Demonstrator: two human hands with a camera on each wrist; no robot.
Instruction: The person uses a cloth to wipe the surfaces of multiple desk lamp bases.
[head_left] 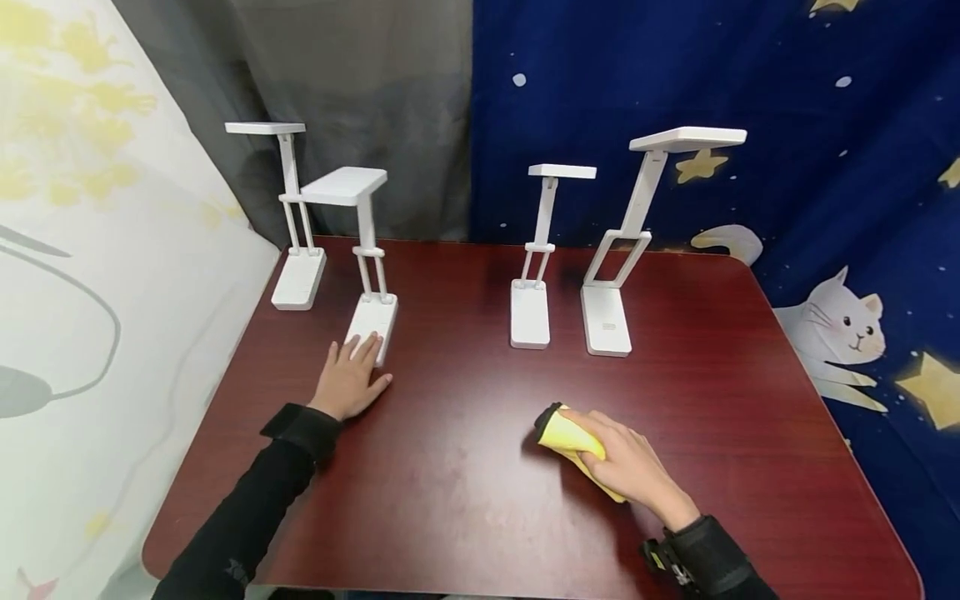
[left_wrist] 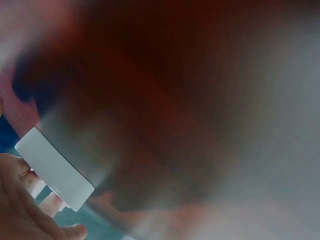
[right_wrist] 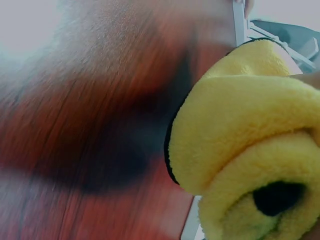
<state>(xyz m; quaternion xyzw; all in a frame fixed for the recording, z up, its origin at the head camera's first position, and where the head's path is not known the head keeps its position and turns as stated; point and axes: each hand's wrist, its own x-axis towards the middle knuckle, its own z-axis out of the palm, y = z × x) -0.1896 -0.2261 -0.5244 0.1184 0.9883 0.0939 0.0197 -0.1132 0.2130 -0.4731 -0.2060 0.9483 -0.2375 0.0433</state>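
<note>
My left hand [head_left: 348, 385] reaches to the base of a white desk lamp [head_left: 373, 313], fingers laid out over its near end and thumb spread to the side. In the left wrist view, a white panel [left_wrist: 55, 169] shows beside the fingers. Toward the front right of the table, my right hand [head_left: 628, 460] grips a bunched yellow cloth [head_left: 564, 435] with dark edging, close over the tabletop. Filling the right side of the right wrist view, the plush cloth [right_wrist: 235, 107] shows thick folds and a black trim.
Behind the left hand stands another white lamp [head_left: 300, 279] at the table's far left corner. Two more white lamps, a small one [head_left: 529, 315] and a taller one [head_left: 606, 321], stand back right of centre. Curtains hang behind the reddish-brown table [head_left: 450, 517]; a white patterned wall borders its left side.
</note>
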